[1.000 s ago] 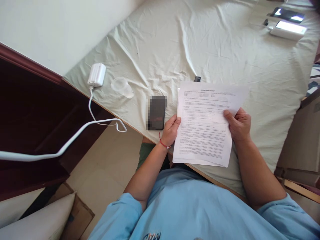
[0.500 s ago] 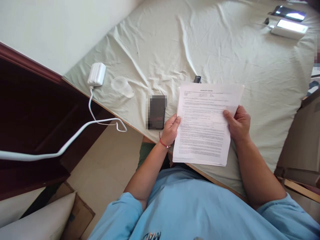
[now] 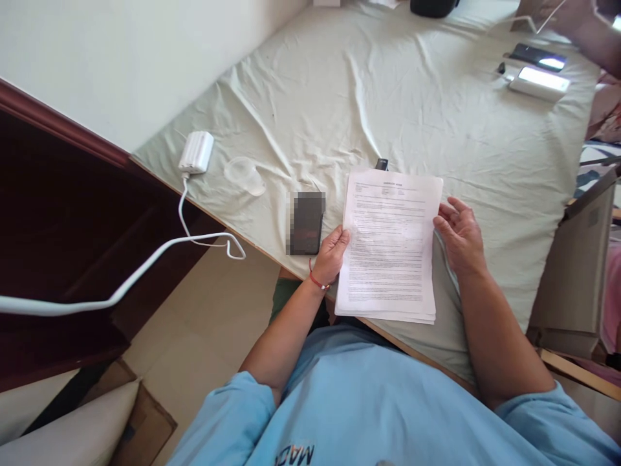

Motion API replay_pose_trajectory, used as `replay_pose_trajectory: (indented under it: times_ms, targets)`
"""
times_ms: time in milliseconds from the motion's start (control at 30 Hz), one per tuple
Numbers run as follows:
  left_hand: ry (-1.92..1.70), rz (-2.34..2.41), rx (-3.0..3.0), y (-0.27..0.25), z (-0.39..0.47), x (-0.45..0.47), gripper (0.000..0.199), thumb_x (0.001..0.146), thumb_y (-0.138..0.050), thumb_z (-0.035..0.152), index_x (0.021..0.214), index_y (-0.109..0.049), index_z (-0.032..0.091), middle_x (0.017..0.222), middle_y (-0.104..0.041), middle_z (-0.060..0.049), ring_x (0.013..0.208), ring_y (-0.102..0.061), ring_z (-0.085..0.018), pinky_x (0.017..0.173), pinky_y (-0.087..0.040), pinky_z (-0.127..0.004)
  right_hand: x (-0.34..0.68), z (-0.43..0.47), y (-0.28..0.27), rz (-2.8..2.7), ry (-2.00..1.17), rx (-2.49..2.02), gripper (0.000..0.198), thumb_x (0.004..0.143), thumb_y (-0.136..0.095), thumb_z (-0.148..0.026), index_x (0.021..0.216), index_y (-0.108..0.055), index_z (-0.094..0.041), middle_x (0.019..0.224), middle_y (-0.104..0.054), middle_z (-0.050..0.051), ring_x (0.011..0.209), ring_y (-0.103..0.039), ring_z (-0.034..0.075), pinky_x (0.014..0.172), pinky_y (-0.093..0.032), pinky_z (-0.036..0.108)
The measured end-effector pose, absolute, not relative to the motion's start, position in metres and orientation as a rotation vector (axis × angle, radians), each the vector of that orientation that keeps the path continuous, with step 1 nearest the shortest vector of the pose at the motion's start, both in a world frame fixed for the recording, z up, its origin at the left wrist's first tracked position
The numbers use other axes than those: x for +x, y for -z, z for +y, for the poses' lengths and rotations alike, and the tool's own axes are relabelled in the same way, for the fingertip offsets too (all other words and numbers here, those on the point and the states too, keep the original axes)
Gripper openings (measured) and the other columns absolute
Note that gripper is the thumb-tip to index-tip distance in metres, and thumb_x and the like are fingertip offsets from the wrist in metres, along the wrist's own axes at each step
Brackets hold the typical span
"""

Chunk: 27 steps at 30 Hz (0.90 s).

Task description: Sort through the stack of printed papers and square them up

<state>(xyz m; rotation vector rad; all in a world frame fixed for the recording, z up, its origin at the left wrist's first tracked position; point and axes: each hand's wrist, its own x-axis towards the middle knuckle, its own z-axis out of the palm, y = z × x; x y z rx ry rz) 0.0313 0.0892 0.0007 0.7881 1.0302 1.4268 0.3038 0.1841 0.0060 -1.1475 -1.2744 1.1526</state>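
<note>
A stack of printed sheets (image 3: 388, 252) lies over the near edge of the cloth-covered table, its text facing me. My left hand (image 3: 332, 254), with a red string bracelet at the wrist, pinches the left edge of the stack, thumb on top. Beside the right edge is my right hand (image 3: 460, 233), open, its fingers parted and thumb close to the paper; whether it touches the edge I cannot tell. A dark phone (image 3: 306, 225), partly blurred out, lies left of my left hand. Just past the stack's top edge a small black object (image 3: 381, 164) sticks out.
A clear plastic cup (image 3: 245, 176) lies near a white adapter (image 3: 196, 153) with a white cable (image 3: 145, 266) at the left edge. Far right are a white device (image 3: 539, 84) and a dark phone (image 3: 537, 57). Another person's arm (image 3: 577, 29) shows at top right.
My right hand has let go of the sheets' right edge, and its fingers have spread. The top sheet's right side has settled in line with the stack. The view has shifted slightly.
</note>
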Motion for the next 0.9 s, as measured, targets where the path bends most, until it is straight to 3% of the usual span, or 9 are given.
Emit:
replay_pose_trajectory:
  times_ms: [167, 400, 467, 600, 767, 900]
  targets:
    - [-1.442, 1.004, 0.718, -0.019, 0.086, 0.035, 0.044, 0.085, -0.080, 0.058, 0.111, -0.078, 0.023, 0.110, -0.080, -0.006, 0.113, -0.072, -0.026, 0.101, -0.056, -0.040, 0.306, 0.173, -0.035, -1.264, -1.512, -1.109, 0.060, 0.080, -0.086, -0.048, 0.132, -0.065, -0.027, 0.122, -0.078, 0.008, 0.116, -0.073, 0.031, 0.103, -0.059, 0.052]
    - [-1.602, 1.032, 0.832, -0.037, 0.102, 0.033, 0.042, 0.085, -0.077, 0.063, 0.107, -0.079, 0.027, 0.103, -0.081, -0.003, 0.111, -0.073, -0.025, 0.099, -0.058, -0.041, 0.321, 0.160, -0.040, -1.166, -1.840, -1.087, 0.040, 0.073, -0.091, -0.049, 0.103, -0.080, -0.026, 0.107, -0.082, 0.006, 0.104, -0.077, 0.032, 0.097, -0.063, 0.054]
    - [-1.582, 1.003, 1.003, -0.045, 0.111, 0.033, 0.043, 0.087, -0.074, 0.064, 0.105, -0.078, 0.025, 0.103, -0.081, -0.003, 0.111, -0.073, -0.025, 0.100, -0.057, -0.040, 0.317, 0.162, -0.043, -1.144, -1.780, -1.129, 0.041, 0.067, -0.095, -0.047, 0.098, -0.080, -0.025, 0.104, -0.082, 0.006, 0.103, -0.077, 0.033, 0.098, -0.063, 0.056]
    - [-1.511, 0.859, 1.276, -0.072, 0.133, 0.035, 0.048, 0.090, -0.071, 0.064, 0.114, -0.076, 0.022, 0.112, -0.079, -0.008, 0.119, -0.070, -0.029, 0.104, -0.055, -0.045, 0.301, 0.175, -0.069, -1.190, -1.370, -1.074, 0.046, 0.064, -0.097, -0.046, 0.102, -0.079, -0.027, 0.107, -0.081, 0.004, 0.115, -0.073, 0.033, 0.110, -0.056, 0.056]
    - [-1.574, 0.855, 1.238, -0.103, 0.159, 0.036, 0.051, 0.079, -0.083, 0.061, 0.106, -0.078, 0.019, 0.108, -0.077, -0.009, 0.125, -0.066, -0.036, 0.103, -0.053, -0.050, 0.294, 0.193, -0.105, -1.407, -0.979, -0.922, 0.048, 0.071, -0.091, -0.055, 0.112, -0.075, -0.035, 0.118, -0.077, 0.003, 0.130, -0.064, 0.034, 0.116, -0.052, 0.056]
    - [-1.545, 0.953, 1.140, -0.090, 0.167, 0.032, 0.056, 0.067, -0.092, 0.060, 0.100, -0.077, 0.017, 0.104, -0.077, -0.010, 0.121, -0.067, -0.038, 0.100, -0.054, -0.050, 0.302, 0.196, -0.101, -1.504, -1.004, -0.939, 0.052, 0.069, -0.093, -0.051, 0.114, -0.074, -0.032, 0.113, -0.077, 0.005, 0.123, -0.068, 0.034, 0.112, -0.053, 0.059]
